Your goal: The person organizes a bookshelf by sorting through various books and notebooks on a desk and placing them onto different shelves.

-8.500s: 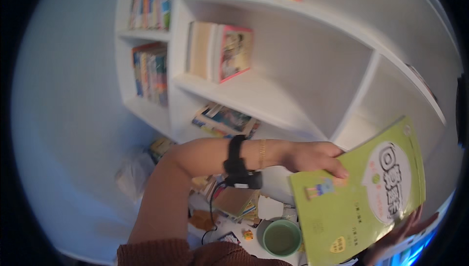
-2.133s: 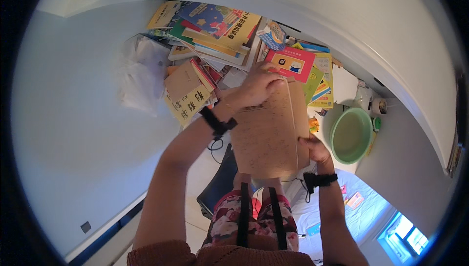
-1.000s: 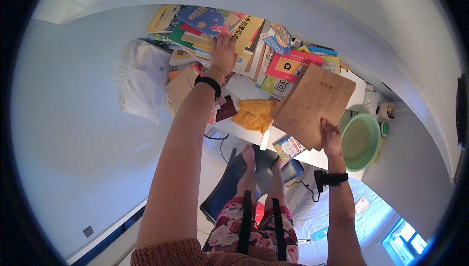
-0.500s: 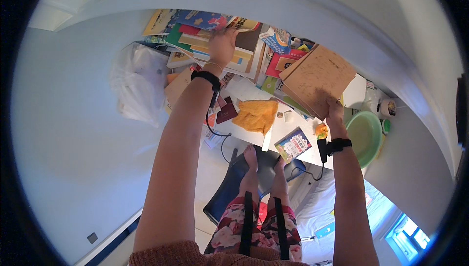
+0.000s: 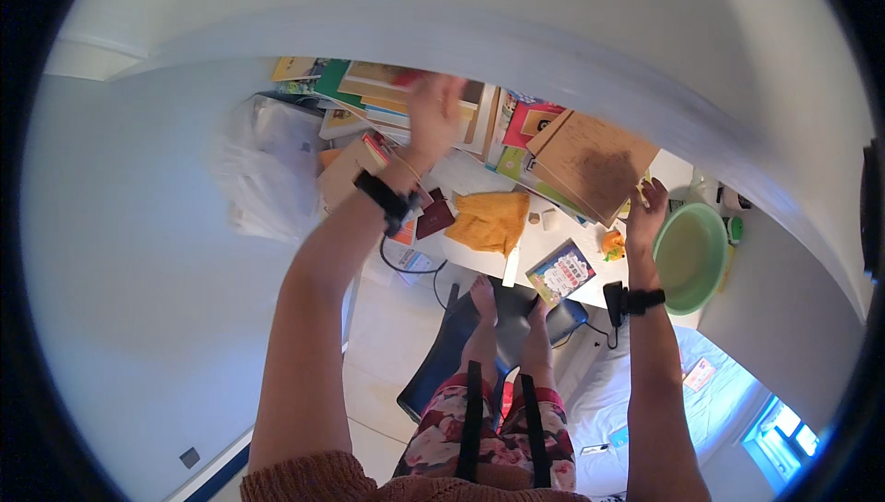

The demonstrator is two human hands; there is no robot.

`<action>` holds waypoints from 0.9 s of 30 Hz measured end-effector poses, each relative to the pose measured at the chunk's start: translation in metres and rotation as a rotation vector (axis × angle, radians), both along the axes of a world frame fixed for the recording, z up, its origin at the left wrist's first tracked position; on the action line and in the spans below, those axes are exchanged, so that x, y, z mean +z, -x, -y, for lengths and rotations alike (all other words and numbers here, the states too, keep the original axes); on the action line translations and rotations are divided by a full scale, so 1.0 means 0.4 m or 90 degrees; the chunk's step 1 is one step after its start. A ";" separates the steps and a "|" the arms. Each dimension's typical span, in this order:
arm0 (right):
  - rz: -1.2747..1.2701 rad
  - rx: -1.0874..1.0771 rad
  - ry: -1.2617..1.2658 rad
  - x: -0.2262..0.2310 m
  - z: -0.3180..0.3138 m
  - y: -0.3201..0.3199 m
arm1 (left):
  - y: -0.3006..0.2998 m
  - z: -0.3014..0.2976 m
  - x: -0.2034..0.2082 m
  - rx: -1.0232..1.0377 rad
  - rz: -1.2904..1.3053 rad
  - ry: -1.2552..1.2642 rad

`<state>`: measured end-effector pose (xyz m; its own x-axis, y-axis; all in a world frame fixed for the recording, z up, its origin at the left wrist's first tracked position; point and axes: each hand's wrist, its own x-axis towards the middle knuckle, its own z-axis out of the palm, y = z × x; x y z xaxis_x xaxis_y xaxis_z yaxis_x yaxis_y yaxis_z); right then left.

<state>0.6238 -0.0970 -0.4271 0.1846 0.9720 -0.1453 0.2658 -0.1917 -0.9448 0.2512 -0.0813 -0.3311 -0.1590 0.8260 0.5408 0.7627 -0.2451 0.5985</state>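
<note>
My left hand [image 5: 435, 115], smeared by motion, is over a pile of papers and folders at the back of the desk. A red patch shows beside its fingers; whether the hand holds anything cannot be made out. A green folder [image 5: 331, 79] lies left of it. My right hand [image 5: 648, 209] is just right of the worn brown boards [image 5: 590, 156], its fingers apart and seemingly holding nothing. Those boards lie on several books, with a red book [image 5: 528, 122] at their left. Nearer me are an orange cloth [image 5: 487, 222] and a colourful booklet [image 5: 560, 271] at the desk's front edge.
A pale green basin [image 5: 690, 258] stands right of my right hand. A white plastic bag [image 5: 267, 165] is at the left by the wall. A pale overhanging edge [image 5: 442, 36] crosses above the desk's back. Below are a dark chair [image 5: 433, 354] and my legs.
The right hand has let go of the brown boards and moved slightly right. My left hand has shifted; the blue booklet near it and the blue-white box no longer show.
</note>
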 end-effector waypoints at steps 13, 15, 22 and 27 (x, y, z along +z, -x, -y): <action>-0.524 0.016 0.312 0.140 0.183 0.118 | -0.024 0.047 -0.119 -0.034 -0.194 0.251; -0.513 0.010 0.295 0.143 0.226 0.095 | 0.049 -0.014 -0.138 0.017 -0.380 0.412; -0.639 -0.092 0.325 0.188 0.342 0.032 | 0.009 -0.062 -0.068 -0.035 -0.465 0.424; -0.790 -0.073 0.363 0.261 0.342 0.044 | -0.001 0.024 -0.018 0.030 -0.260 0.067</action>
